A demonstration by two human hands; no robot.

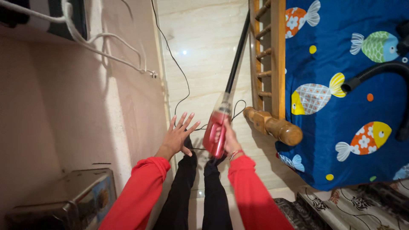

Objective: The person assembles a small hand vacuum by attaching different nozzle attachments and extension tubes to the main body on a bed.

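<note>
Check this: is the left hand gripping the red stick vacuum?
No, the left hand is spread open in the air, apart from the red stick vacuum, which the right hand holds.

Red handheld vacuum (215, 133) with black tube (237, 51); at three o'clock, blue bedsheet (341, 106) patterned with orange, yellow and green fish; red sleeves (140, 191), black trousers (187, 191), cream marble floor (204, 51).

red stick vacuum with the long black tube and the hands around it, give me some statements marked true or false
1. The right hand grips the red stick vacuum with the long black tube. True.
2. The left hand holds the thin black power cord. False: it is spread open, holding nothing.
3. The black tube reaches along the pale glossy tiled floor beside the wooden bed frame. True.
4. The bedsheet is plain white. False: the blue bedsheet shows colourful fish.
5. Both sleeves are red. True.
</note>
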